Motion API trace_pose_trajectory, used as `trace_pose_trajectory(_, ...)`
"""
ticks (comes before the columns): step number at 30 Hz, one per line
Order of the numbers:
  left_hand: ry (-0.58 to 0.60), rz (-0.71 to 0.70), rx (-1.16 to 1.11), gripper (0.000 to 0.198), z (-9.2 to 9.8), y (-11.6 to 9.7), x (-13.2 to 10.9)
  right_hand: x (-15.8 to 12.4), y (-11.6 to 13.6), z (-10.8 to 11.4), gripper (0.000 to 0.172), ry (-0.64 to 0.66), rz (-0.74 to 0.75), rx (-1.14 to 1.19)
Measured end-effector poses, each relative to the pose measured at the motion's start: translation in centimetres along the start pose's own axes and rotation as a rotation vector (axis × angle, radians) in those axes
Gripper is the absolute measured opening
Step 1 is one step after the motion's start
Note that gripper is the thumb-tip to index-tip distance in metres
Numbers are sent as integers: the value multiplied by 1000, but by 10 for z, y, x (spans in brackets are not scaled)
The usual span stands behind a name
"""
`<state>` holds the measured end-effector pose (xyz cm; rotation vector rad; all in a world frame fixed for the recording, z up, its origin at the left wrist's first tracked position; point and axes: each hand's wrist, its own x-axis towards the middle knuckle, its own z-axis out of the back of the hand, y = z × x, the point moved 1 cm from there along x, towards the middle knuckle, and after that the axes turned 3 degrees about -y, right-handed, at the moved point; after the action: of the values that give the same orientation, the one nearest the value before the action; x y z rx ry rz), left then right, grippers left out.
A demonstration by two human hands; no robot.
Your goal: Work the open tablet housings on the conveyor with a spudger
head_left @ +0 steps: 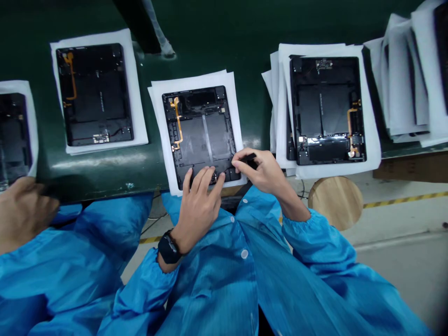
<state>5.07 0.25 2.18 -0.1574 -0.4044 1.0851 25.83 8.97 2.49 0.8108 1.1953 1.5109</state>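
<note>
An opened black tablet chassis (201, 135) lies on white foam sheets (157, 100) on the green belt in front of me. My left hand (199, 200) rests with fingers stretched flat on its near edge, over a small component. A dark watch sits on that wrist. My right hand (261, 170) is closed in a pinch on a small black tool (249, 158), whose tip touches the chassis's near right corner.
More opened tablets on foam lie on the belt (196, 42): one at left (94, 93), one at far left (14, 135), one at right (327, 109). Stacked foam-wrapped units (409, 74) sit far right. A co-worker's hand (23, 212) is at left. A wooden stool (335, 200) stands below.
</note>
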Motion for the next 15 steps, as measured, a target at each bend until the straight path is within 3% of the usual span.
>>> trace_pose_trajectory(8,-11,-13,66,45,1,-2,6,-1,-4,1,16,-17,-32,49)
trace_pose_trajectory(15,16,16,26,49,0,-3,4,-1,-5,1,16,-25,-43,11)
